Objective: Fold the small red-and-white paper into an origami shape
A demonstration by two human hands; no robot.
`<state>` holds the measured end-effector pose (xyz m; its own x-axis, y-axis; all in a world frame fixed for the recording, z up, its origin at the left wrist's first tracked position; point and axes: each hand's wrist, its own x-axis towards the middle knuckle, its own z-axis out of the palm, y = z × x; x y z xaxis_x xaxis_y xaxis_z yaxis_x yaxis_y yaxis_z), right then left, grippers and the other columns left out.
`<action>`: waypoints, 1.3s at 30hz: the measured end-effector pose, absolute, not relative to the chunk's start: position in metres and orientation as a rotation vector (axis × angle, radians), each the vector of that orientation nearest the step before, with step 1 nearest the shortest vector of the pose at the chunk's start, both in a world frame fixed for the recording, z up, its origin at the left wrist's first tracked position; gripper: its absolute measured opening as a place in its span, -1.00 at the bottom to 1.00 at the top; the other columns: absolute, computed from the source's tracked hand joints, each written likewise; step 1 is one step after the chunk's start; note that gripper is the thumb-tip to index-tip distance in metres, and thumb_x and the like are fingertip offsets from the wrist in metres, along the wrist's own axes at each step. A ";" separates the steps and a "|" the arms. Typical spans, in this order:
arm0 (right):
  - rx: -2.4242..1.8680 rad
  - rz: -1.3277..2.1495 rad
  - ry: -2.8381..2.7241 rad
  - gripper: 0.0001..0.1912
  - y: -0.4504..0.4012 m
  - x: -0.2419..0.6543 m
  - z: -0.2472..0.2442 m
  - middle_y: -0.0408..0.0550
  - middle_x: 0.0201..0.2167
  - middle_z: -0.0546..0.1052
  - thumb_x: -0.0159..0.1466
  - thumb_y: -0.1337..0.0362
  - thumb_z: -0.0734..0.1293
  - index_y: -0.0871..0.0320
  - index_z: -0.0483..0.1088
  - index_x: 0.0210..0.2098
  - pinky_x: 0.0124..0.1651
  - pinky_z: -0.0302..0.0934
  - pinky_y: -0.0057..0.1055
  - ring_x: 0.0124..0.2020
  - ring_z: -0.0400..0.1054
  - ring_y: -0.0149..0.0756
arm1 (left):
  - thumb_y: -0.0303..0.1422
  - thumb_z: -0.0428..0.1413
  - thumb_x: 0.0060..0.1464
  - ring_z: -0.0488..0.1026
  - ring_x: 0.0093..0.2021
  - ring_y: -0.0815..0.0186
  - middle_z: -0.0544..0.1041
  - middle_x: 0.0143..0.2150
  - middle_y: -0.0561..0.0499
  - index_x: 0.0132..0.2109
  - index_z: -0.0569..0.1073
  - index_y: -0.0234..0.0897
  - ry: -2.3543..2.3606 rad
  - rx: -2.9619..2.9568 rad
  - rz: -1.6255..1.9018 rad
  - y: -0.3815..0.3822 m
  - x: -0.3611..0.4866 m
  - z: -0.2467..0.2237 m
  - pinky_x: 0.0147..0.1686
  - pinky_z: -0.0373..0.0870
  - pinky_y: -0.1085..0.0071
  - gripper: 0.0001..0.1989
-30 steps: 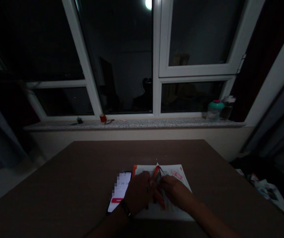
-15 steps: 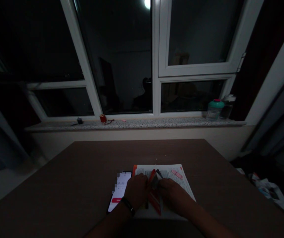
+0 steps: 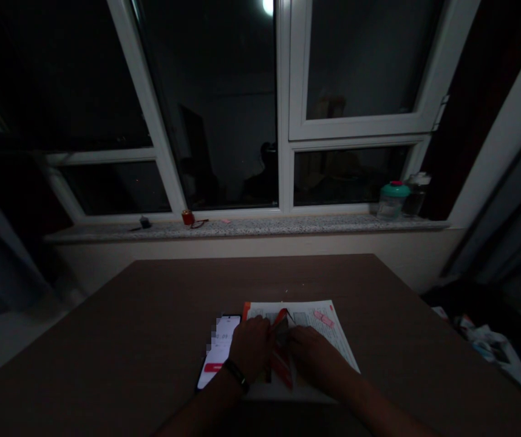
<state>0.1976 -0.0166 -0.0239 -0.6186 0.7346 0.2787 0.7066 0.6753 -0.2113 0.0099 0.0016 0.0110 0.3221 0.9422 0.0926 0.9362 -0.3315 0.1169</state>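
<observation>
A red folded paper [image 3: 282, 368] with grey and dark faces stands between my two hands, over a printed booklet [image 3: 343, 341]. Its tip points away from me. My left hand [image 3: 250, 347], with a dark band on the wrist, has its fingers closed on the paper's left side. On the other side my right hand [image 3: 311, 351] pinches the grey part near the top. Dim light and the fingers themselves hide the exact grip. A pink slip [image 3: 323, 319] lies on the booklet's upper right. Left of the booklet lies a lit phone [image 3: 218, 352], partly behind my left hand.
The brown table [image 3: 160, 315] reaches to the wall below a granite windowsill [image 3: 260, 226]. On the sill are a red can-like object [image 3: 188, 217], a small dark bottle [image 3: 144, 222] and a teal-lidded jar [image 3: 392, 200]. Crumpled bags [image 3: 488, 343] lie beyond the table's right edge.
The folded paper has shifted slightly, and its grey upper part now sits lower between my fingers. Both hands stay in nearly the same place, and the view has moved only a little.
</observation>
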 end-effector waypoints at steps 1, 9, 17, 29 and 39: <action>-1.152 0.129 -2.530 -0.73 -0.016 0.198 -0.023 -0.03 -0.14 0.50 0.32 0.48 0.23 0.11 0.48 -0.11 -0.05 0.15 -0.34 -0.13 0.35 -0.20 | -0.32 -0.07 0.33 0.47 -0.17 0.16 0.51 -0.23 -0.06 -0.20 0.44 -0.25 1.787 2.523 0.234 0.001 0.010 0.011 -0.17 0.30 0.31 -0.78; -1.253 0.217 -2.440 -0.72 -0.012 0.207 -0.016 -0.02 -0.16 0.48 0.32 0.49 0.17 0.14 0.46 -0.12 -0.05 0.16 -0.37 -0.13 0.33 -0.22 | -0.29 -0.02 0.33 0.42 -0.13 0.19 0.45 -0.14 -0.02 -0.14 0.38 -0.21 1.519 2.555 0.574 -0.007 0.006 0.005 -0.15 0.29 0.33 -0.86; -1.256 0.314 -2.413 -0.70 -0.010 0.213 -0.014 -0.01 -0.16 0.47 0.30 0.48 0.16 0.15 0.45 -0.12 -0.02 0.18 -0.36 -0.12 0.33 -0.21 | -0.33 0.06 0.26 0.32 -0.02 0.13 0.39 -0.02 -0.06 0.00 0.36 -0.21 1.192 2.640 0.447 -0.012 0.009 0.014 -0.02 0.27 0.26 -0.82; -1.197 0.421 -2.346 -0.66 -0.009 0.223 -0.017 0.03 -0.09 0.47 0.25 0.49 0.15 0.14 0.36 -0.04 0.03 0.21 -0.31 -0.03 0.33 -0.19 | -0.23 0.14 0.23 0.25 0.10 0.07 0.32 0.15 -0.07 0.21 0.21 -0.15 1.118 2.651 0.376 -0.011 0.009 0.007 0.09 0.20 0.18 -0.53; -1.194 0.379 -2.368 -0.59 -0.010 0.221 -0.013 0.04 -0.07 0.44 0.27 0.49 0.17 0.11 0.39 0.05 0.11 0.16 -0.27 0.00 0.28 -0.17 | -0.17 0.15 0.23 0.27 0.10 0.04 0.33 0.17 -0.08 0.19 0.25 -0.14 1.087 2.673 0.400 -0.011 0.009 0.006 0.08 0.22 0.15 -0.55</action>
